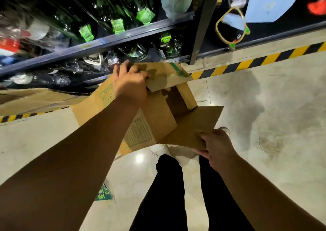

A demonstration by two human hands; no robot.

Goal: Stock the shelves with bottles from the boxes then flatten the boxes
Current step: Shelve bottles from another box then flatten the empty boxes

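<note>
A brown cardboard box (155, 117) with green print hangs in the air in front of the shelves, its flaps open and nothing visible inside. My left hand (129, 82) grips a far flap at the top of the box. My right hand (216, 147) pinches the near flap at its lower corner. Dark green bottles (116, 17) with bright green labels stand on the upper shelf. More glass bottles (139, 51) show on the shelf below, behind the box.
A dark metal shelf upright (201, 29) stands right of the box. Flattened cardboard (35, 98) lies on the floor at left. Yellow-black hazard tape (255, 61) runs along the shelf base. My legs (169, 195) in black trousers stand below on pale floor.
</note>
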